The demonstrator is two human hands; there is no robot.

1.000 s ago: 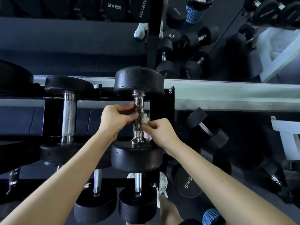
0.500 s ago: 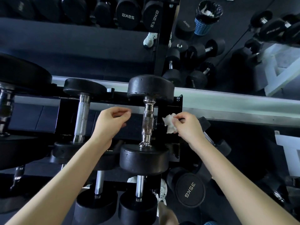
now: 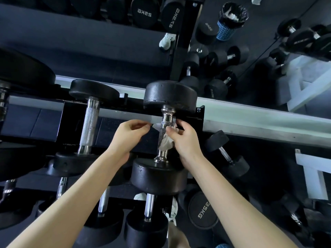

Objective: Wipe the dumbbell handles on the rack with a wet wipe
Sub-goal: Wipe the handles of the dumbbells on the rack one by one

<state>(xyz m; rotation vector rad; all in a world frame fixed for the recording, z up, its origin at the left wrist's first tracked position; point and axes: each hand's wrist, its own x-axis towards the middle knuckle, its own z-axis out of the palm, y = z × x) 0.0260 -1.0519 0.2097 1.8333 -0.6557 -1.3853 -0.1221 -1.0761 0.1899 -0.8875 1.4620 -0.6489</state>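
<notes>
A black dumbbell with a knurled chrome handle (image 3: pixel 165 126) lies on the top tier of the black rack (image 3: pixel 199 116), in the middle of the view. A white wet wipe (image 3: pixel 165 143) is draped round that handle. My right hand (image 3: pixel 184 138) pinches the wipe against the handle's right side. My left hand (image 3: pixel 129 134) pinches the wipe's other end just left of the handle. To the left on the same tier lies a second dumbbell with a bare chrome handle (image 3: pixel 88 125).
More dumbbells sit on the lower tier (image 3: pixel 149 205) and at the far left. A 35KG dumbbell (image 3: pixel 203 210) and a smaller one (image 3: pixel 226 155) lie on the floor to the right. A mirror behind the rack reflects dumbbells and a blue bin (image 3: pixel 227 24). White frames (image 3: pixel 311 176) stand right.
The right hand, which had pulled the wipe away to the right, has brought it back onto the handle. The left hand has moved in and taken the wipe's free end.
</notes>
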